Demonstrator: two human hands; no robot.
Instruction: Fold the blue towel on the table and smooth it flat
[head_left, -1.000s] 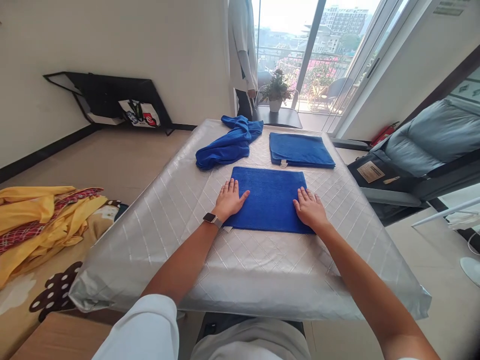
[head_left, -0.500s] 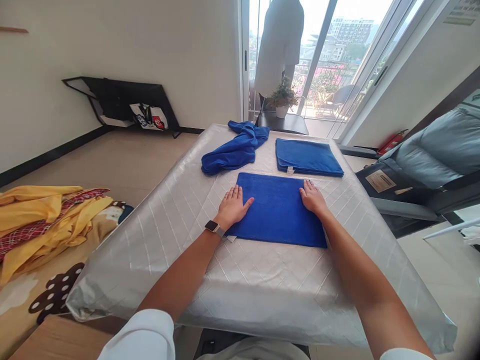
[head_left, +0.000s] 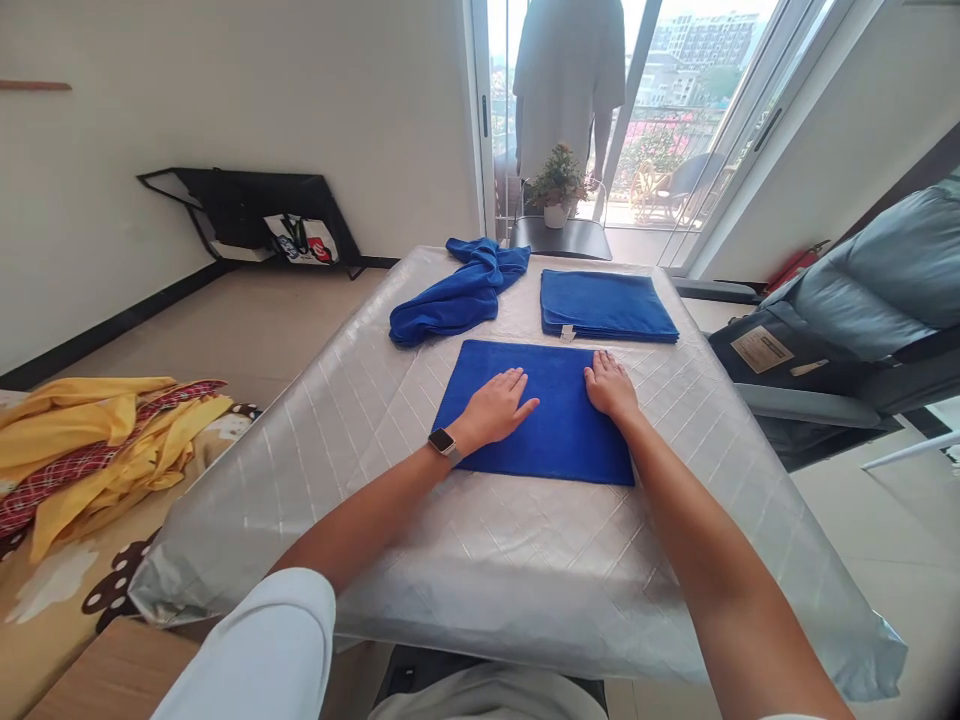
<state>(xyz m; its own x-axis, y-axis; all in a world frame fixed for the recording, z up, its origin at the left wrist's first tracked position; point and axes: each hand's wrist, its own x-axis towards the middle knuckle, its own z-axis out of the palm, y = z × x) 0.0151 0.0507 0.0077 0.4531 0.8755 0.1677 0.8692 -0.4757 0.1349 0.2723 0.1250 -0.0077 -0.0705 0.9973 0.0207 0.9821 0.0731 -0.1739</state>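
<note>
A blue cloth (head_left: 555, 430), spread out as a flat rectangle, lies on the silver tablecloth (head_left: 315, 470) in front of me. My left hand (head_left: 495, 408) rests palm down on the cloth's left half, fingers stretched out, a watch (head_left: 442, 442) on the wrist. Flat on the right edge of the same cloth is my right hand (head_left: 610, 384), its fingers extended. Behind it sits a neat stack of folded blue cloths (head_left: 609, 305) with a small white tag at its front. A crumpled, twisted blue cloth (head_left: 461, 295) lies at the far left of the table.
Yellow and red plaid fabrics (head_left: 112, 440) are heaped on a patterned surface at the left. A potted plant (head_left: 557, 188) stands on a dark chair (head_left: 562, 238) beyond the table. To the right is a grey armchair (head_left: 810, 400) with a cushion.
My left hand has slid right, from the cloth's left edge in over its surface. My right hand stays at the right edge. The view has shifted slightly.
</note>
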